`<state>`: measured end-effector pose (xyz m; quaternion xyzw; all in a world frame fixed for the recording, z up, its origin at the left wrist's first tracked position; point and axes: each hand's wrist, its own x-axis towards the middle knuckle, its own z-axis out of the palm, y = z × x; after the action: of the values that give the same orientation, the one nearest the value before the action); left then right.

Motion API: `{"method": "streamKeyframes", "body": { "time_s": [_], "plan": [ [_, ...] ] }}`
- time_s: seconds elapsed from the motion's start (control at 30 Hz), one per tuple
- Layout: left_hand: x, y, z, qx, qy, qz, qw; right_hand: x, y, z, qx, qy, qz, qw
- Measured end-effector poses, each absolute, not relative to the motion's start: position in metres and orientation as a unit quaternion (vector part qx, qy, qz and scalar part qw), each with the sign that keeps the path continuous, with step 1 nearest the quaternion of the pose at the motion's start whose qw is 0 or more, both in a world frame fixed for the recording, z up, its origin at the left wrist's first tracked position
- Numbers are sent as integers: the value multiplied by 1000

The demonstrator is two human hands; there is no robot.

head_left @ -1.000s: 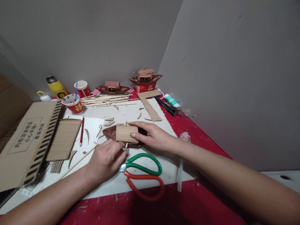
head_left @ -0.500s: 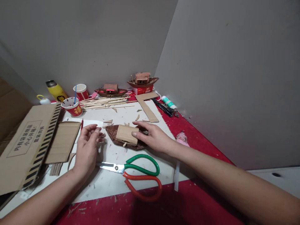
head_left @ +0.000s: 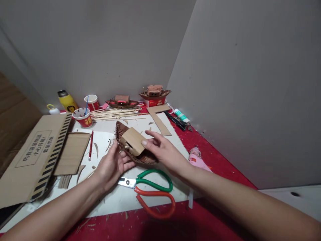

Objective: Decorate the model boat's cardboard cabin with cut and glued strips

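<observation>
A small model boat with a dark brown ribbed hull and a tan cardboard cabin is tilted, its left tip pointing up and away. My right hand grips its right end, thumb at the edge of the cabin roof. My left hand cradles the near left side, thumb against the hull and fingers stretched beneath it. Just below lie large scissors with one green and one orange handle; the blade tips are hidden behind my left hand.
Cardboard pieces and a red pencil lie left. Thin wooden sticks, paper cups and two finished-looking boats stand behind. A pink glue gun is at right. Grey walls enclose the table.
The boat has been lifted and tilted, its left tip swinging up. My left hand has moved right from beside the boat to under its hull. My right hand keeps its grip.
</observation>
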<state>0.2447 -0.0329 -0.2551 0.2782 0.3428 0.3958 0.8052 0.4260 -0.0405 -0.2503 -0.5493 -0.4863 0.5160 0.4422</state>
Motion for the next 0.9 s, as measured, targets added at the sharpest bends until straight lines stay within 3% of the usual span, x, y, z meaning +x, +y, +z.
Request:
{"method": "streamKeyframes", "body": {
  "time_s": [0.27,0.67,0.9],
  "plan": [
    [240,-34,-246,217,324,395,832,410,-75,-240,-464,-536,560,429],
    [229,-32,-250,184,280,324,885,442,-100,-225,-534,-556,471,428],
    [230,-28,-251,172,328,354,859,451,-110,-226,-557,-671,385,302]
  ]
}}
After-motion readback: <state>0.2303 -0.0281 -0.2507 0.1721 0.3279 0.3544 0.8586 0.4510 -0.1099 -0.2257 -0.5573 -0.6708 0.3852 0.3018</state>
